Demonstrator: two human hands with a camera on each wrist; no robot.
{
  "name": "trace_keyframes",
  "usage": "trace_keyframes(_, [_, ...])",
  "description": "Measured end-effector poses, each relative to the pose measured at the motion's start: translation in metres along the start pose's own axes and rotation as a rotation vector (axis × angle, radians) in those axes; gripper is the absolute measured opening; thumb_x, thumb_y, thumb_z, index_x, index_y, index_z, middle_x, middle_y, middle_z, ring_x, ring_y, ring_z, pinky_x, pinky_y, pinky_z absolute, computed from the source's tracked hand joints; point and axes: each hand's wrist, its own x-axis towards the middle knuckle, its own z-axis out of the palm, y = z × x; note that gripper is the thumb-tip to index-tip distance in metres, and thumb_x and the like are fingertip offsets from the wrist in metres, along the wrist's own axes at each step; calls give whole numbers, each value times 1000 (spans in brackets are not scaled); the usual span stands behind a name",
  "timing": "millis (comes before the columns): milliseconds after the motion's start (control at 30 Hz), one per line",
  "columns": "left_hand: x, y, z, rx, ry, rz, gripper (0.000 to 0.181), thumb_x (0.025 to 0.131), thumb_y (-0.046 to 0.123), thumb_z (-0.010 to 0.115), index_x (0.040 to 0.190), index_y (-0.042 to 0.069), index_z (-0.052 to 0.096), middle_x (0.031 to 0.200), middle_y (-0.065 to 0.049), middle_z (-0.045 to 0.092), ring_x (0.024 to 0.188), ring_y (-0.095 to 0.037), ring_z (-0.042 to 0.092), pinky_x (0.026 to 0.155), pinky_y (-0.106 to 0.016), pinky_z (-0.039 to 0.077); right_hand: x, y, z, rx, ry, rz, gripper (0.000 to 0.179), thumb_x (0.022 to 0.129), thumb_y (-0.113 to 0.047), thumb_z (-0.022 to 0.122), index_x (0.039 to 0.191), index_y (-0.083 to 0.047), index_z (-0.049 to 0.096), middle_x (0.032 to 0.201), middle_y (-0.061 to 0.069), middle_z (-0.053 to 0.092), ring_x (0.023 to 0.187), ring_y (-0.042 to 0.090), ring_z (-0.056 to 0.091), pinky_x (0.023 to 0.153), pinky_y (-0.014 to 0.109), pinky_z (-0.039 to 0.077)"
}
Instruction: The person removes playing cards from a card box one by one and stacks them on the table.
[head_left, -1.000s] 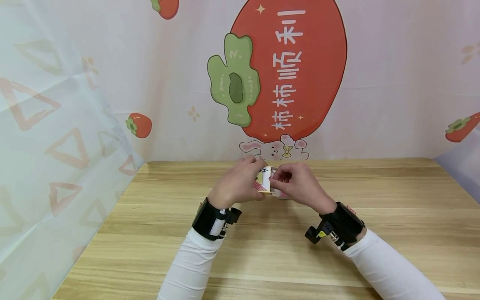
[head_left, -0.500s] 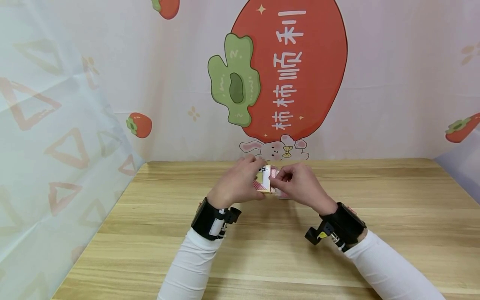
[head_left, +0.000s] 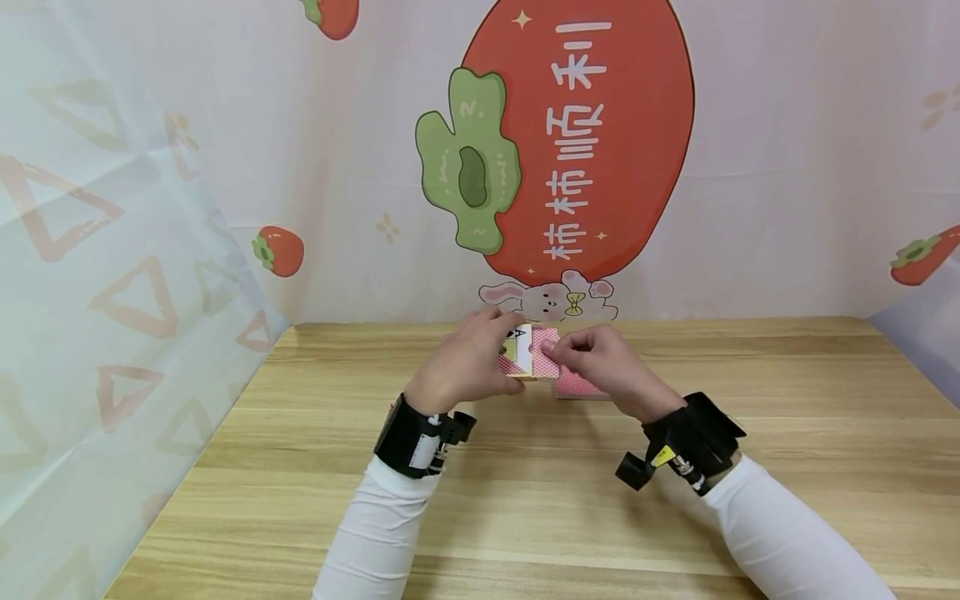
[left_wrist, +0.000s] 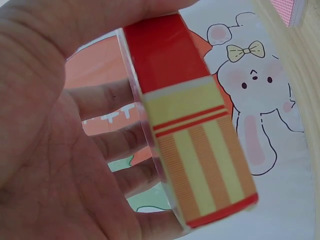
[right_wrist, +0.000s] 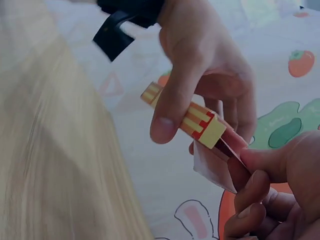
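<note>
Judged step: passing the red-patterned card through the three-o'clock mouth of the card box; direction unclear. Gripping the box in the left hand, toward twelve o'clock over the wooden table; pinching the card edge in the right hand. Next, probably: keep square, avoid creasing. Oblong, striped paperboard; thin, flat card; at four o'clock, low pink stack.

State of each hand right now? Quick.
Left hand: closed, holding the card box.
Right hand: closed, pinching the pink-patterned piece sticking out of the box's end; card or flap, can't tell.
</note>
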Motion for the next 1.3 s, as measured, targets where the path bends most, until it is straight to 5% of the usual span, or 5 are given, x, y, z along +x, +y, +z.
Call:
trace_keyframes(133, [0,-2,-1,-11,3,-22,76,60,35,81,128,19,50,115,3,48,102,-14,43,82,-27,38,1,1,-3,57,-16,19,36,85,-37,61,84,-1,61,74,9,37,72,22,36,62,34,31])
trace_keyframes(633, [-4,-10,-8,-60,19,-77,75,60,34,81,127,19,50,110,5,46,99,-12,42,77,-26,39,5,6,-21,-20,-56,19,40,82,-43,63,82,-3,61,72,8,38,72,22,37,66,35,34])
trace_keyframes(933, [-5,-12,-8,-51,14,-79,76,60,35,82,127,18,50,109,5,46,99,-12,42,78,-26,39,8,8,-26,-104,-51,42,43,79,-50,63,88,-8,66,83,8,51,82,26,45,70,40,39])
trace_keyframes(1100, [-6,-12,-8,-44,7,-80,76,59,35,82,126,18,51,107,5,47,97,-13,42,77,-26,39,7,4,-28,-214,73,-3,51,73,-56,66,96,-11,63,85,11,57,81,30,50,65,35,41])
trace_keyframes(1300, [-4,-12,-6,-44,-15,-69,75,59,34,82,125,18,51,108,2,49,96,-14,42,78,-27,38,1,-7,-25,-430,269,-240,52,70,-55,69,102,-16,58,93,0,56,88,19,51,72,35,43])
